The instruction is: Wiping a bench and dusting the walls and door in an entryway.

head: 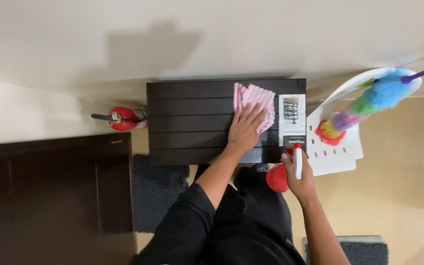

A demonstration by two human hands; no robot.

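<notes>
A pale cream wall (212, 34) fills the top of the view, and a dark brown wooden door (50, 196) takes the 8 o'clock corner. At centre stands the dark brown slatted wooden table (187, 122), its far edge touching the wall and its near edge just above the person's black-clad lap. The left half of the tabletop lies bare, giving open room toward 9 o'clock; a grey floor mat (155, 191) lies below the table's left corner. At 3 o'clock of the table a white perforated plastic chair (337, 152) stands just beside its right edge, with a fluffy multicoloured duster on a purple handle (364, 103) above it. A red fire extinguisher (123, 119) sits just off the table's left edge at 9 o'clock. On the table's right part lies a pink-and-white striped cloth (258, 100), and the left hand (244, 130) presses flat on it, fingers spread, covering its near-left portion while the cloth spreads out toward 1 o'clock of the hand. A white printed paper label (292, 118) lies at 3 o'clock of the cloth, along the table's right edge. The right hand (298, 179) is clenched around a white spray bottle with a red nozzle (298, 159), held just off the table's near-right corner, at 4 o'clock of the cloth.
</notes>
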